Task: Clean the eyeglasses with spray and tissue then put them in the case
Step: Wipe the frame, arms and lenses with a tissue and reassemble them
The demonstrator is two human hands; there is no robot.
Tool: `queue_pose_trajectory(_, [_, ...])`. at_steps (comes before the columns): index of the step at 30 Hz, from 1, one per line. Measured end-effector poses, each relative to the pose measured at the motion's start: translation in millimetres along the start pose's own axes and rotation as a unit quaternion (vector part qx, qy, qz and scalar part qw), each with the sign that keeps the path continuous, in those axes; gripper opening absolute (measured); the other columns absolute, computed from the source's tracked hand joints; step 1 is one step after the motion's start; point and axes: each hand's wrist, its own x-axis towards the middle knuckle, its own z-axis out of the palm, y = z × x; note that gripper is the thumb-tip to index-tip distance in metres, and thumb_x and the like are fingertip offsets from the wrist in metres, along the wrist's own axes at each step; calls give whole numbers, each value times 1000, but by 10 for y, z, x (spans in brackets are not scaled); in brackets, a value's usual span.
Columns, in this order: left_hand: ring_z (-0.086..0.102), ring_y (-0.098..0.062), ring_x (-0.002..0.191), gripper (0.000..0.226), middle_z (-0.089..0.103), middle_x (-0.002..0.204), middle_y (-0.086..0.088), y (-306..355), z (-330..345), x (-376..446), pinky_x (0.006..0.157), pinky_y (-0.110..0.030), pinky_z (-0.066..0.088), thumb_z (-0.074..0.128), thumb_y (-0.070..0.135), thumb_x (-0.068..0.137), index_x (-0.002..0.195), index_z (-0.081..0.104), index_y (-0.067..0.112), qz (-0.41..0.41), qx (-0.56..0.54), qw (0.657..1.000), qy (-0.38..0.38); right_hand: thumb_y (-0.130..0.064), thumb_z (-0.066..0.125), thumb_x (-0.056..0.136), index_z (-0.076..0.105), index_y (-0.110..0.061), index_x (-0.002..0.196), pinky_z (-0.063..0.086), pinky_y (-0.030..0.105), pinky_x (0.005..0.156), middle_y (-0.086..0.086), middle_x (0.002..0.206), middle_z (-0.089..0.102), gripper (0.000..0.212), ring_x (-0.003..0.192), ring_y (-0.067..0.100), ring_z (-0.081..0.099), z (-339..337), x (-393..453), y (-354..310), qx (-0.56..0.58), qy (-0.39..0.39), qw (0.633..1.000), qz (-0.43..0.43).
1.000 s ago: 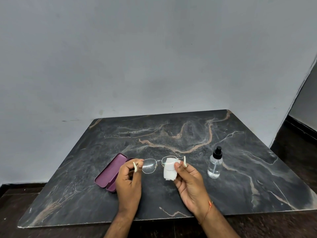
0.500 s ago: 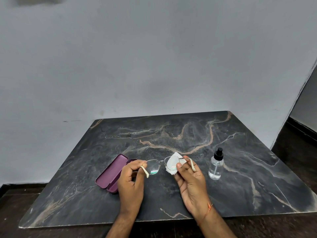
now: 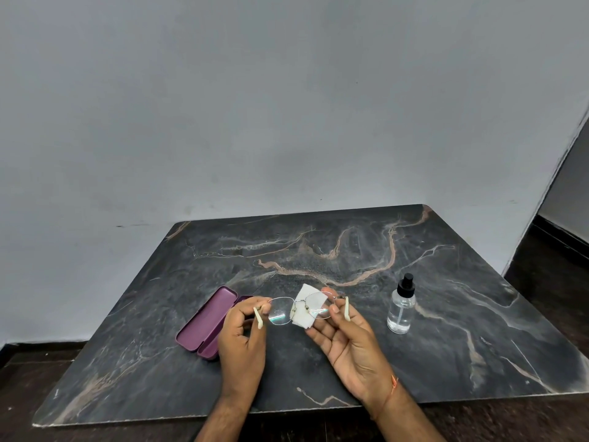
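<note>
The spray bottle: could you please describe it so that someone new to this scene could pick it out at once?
On the dark marble table, look right of the two hands holding the eyeglasses. The spray bottle stands upright there, alone on the stone. It is small, of clear glass with a black nozzle on top, unlike the flat purple case lying open on the left.
</note>
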Motion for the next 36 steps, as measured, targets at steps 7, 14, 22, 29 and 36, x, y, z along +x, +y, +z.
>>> queue_pose_trajectory(7, [75, -14, 107, 11, 80, 108, 4, -6, 4, -5, 92, -25, 58, 69, 28, 100, 105, 78, 25, -5, -2, 1000, -10, -6, 69, 87, 73, -8, 130, 66, 45, 83, 18, 114, 74, 44, 94, 27, 76, -39, 19, 10, 31, -4, 999, 1])
queue_pose_trajectory(14, [76, -19, 106, 19, 79, 107, 5, -61, 29, -9, 92, -38, 60, 73, 8, 100, 101, 78, 26, 8, 9, 1000, -18, 0, 62, 91, 67, -7, 129, 64, 42, 93, 20, 123, 76, 40, 103, 29, 79, -18, 31, -20, 45, 21, 998, -38])
queue_pose_trajectory(22, [76, -17, 108, 19, 78, 110, 10, 15, 26, -27, 94, -27, 59, 72, 28, 97, 105, 75, 45, 42, 1, 999, -5, 1, 70, 84, 65, -6, 131, 67, 37, 85, 13, 114, 77, 48, 104, 26, 78, -18, 61, -24, 49, 53, 995, -64])
queue_pose_trajectory(29, [74, -13, 108, 10, 79, 108, 11, 46, 28, -23, 91, -12, 52, 70, 30, 97, 103, 76, 35, 36, -1, 999, 12, 0, 73, 83, 65, -5, 125, 65, 39, 87, 16, 116, 76, 42, 101, 25, 77, -27, 69, 6, 30, 55, 996, -59])
queue_pose_trajectory(36, [73, -8, 106, 11, 78, 106, 16, 86, 28, -19, 90, -11, 51, 69, 30, 97, 103, 75, 38, 42, 7, 999, 14, -4, 69, 89, 66, -4, 127, 67, 41, 80, 22, 123, 75, 38, 99, 26, 78, -22, 61, 16, 17, 40, 999, -31])
